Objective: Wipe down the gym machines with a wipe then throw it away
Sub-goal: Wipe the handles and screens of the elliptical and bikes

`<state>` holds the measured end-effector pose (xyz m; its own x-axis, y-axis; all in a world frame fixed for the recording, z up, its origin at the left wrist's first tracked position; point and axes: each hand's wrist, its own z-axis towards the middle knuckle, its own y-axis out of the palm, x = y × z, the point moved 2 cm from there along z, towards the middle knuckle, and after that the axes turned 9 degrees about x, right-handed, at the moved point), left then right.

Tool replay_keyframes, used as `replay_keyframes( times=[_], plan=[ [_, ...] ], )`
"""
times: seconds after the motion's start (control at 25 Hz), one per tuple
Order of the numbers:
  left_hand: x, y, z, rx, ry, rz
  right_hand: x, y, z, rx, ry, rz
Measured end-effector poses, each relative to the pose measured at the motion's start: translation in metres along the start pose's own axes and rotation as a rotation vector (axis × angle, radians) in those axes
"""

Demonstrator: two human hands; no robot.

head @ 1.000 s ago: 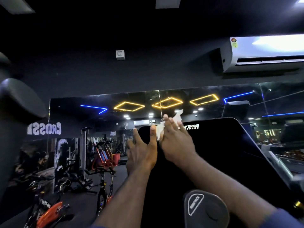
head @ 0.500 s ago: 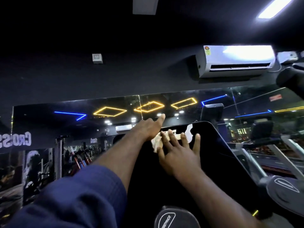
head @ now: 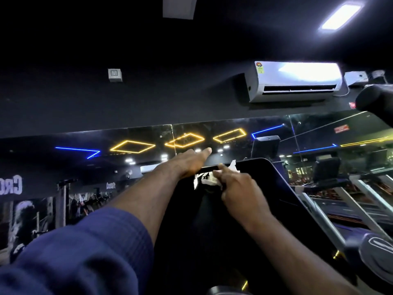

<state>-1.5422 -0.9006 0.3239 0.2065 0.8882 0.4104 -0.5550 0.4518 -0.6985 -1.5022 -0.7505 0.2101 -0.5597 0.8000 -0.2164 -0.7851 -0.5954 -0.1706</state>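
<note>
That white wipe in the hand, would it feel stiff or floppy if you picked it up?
Probably floppy: the wipe bunches and crumples under the right hand. Likely very light, since one corner sticks up unsupported.

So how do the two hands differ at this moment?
The left hand sits at the black panel's top edge, thumb out straight; the right hand lies lower, on its face. The right hand's fingers bend onto the wipe; the left hand's fingers are hidden. Both reach the same panel.
</note>
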Motion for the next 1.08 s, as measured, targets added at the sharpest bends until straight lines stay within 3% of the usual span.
replay_keyframes(
  times=[0.16,0.52,0.6,0.76,0.88,1.0,1.08],
  plan=[
    [0.0,0.0,-0.002,-0.007,0.011,-0.025,0.025,0.003,0.012,0.218,0.012,0.096],
    [0.002,0.003,-0.012,0.015,0.024,-0.018,0.017,-0.001,-0.004,0.126,-0.067,-0.076],
    [0.001,0.002,-0.012,0.008,0.021,-0.013,0.011,-0.008,-0.009,0.104,-0.01,-0.173],
    [-0.003,0.005,-0.014,0.005,0.018,-0.061,0.039,-0.025,0.031,0.138,0.277,-0.352],
    [-0.003,0.006,-0.014,0.006,0.022,-0.092,-0.001,-0.01,0.039,0.082,0.158,-0.255],
    [-0.002,0.004,-0.017,0.018,0.013,-0.06,-0.034,-0.003,-0.008,-0.035,-0.045,-0.164],
    [0.003,0.006,-0.019,0.011,0.033,-0.024,0.003,-0.018,-0.016,-0.005,0.04,-0.238]
  ],
)
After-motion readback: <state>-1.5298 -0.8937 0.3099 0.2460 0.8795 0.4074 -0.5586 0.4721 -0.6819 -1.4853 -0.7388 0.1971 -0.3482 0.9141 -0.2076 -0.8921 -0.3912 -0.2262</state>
